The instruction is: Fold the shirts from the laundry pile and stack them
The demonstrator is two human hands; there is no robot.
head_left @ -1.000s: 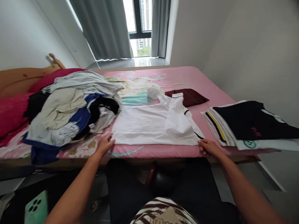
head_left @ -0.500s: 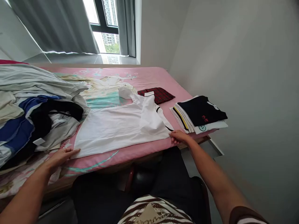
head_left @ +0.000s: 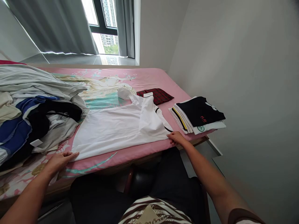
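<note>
A white shirt (head_left: 109, 127) with black-striped trim lies spread lengthwise on the pink floral sheet of a bed (head_left: 149, 149). Its hem is toward the left, its collar and sleeves toward the right. My left hand (head_left: 62, 160) pinches the near corner of the hem. At the other end, my right hand (head_left: 175, 137) grips the shirt's near edge beside a black-trimmed sleeve. The fabric between my hands runs fairly straight along the bed's front edge. Fingertips of both hands are partly hidden by the cloth.
A loose heap of clothes (head_left: 39, 84) fills the bed's left side. To the right sits a folded stack topped by a black shirt (head_left: 201, 109). Behind the white shirt lies a folded red plaid garment (head_left: 161, 95). A wall (head_left: 233, 62) rises on the right.
Both hands keep their hold at the two ends of the shirt. The near edge at the left hand has shifted slightly toward me; the whole view has moved a little.
</note>
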